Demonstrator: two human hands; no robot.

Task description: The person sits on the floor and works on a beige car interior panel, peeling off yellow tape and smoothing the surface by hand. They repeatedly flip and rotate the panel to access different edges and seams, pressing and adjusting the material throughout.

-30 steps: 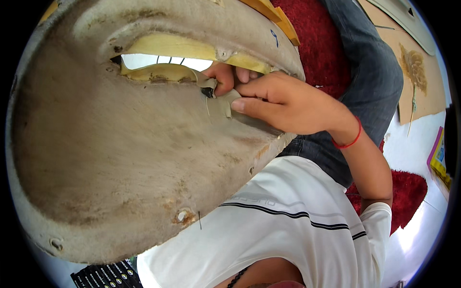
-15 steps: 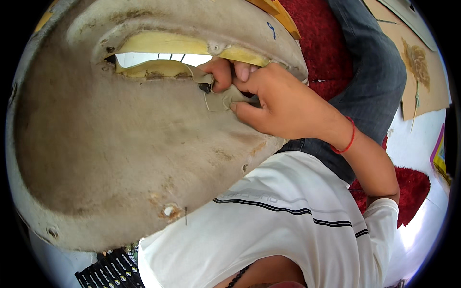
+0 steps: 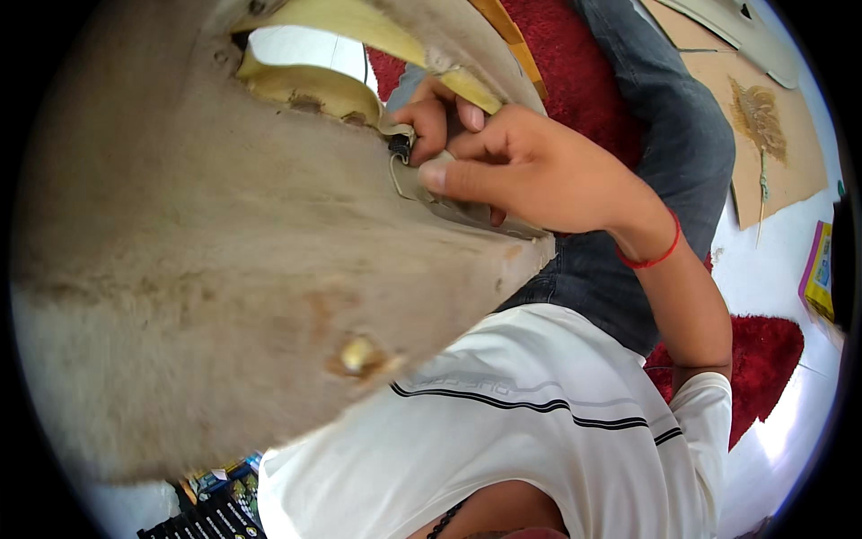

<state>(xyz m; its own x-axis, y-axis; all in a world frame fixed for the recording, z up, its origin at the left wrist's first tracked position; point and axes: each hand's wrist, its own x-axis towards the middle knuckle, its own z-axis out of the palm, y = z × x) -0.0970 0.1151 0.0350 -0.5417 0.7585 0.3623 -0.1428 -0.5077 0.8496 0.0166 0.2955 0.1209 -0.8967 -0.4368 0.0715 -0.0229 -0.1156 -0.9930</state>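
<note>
A large dirty beige moulded panel (image 3: pixel 180 234) with worn holes fills the left, a long slot through it lined with yellow edging (image 3: pixel 314 81). Curled fingers of my left hand (image 3: pixel 426 121) show through the right end of the slot, closed by a black piece (image 3: pixel 400 146) and a loose tan strip (image 3: pixel 414 185). My right hand (image 3: pixel 543 171), with a red cord on the wrist, reaches over the panel's edge with thumb and fingers closed on that strip. The left hand's grip is partly hidden by the right.
My jean-clad leg (image 3: pixel 682 135) rests beside red plush mats (image 3: pixel 575 81). On the right lie cardboard (image 3: pixel 799 171) with a dried plume, a grey panel (image 3: pixel 763 45) and a yellow-and-pink package (image 3: pixel 817 278). Assorted dark items (image 3: pixel 202 516) are at lower left.
The panel has tilted and shifted rightward, so red mat now shows through its slot, and its left part is blurred. My hands remain at the tan strip, fingers slightly shifted.
</note>
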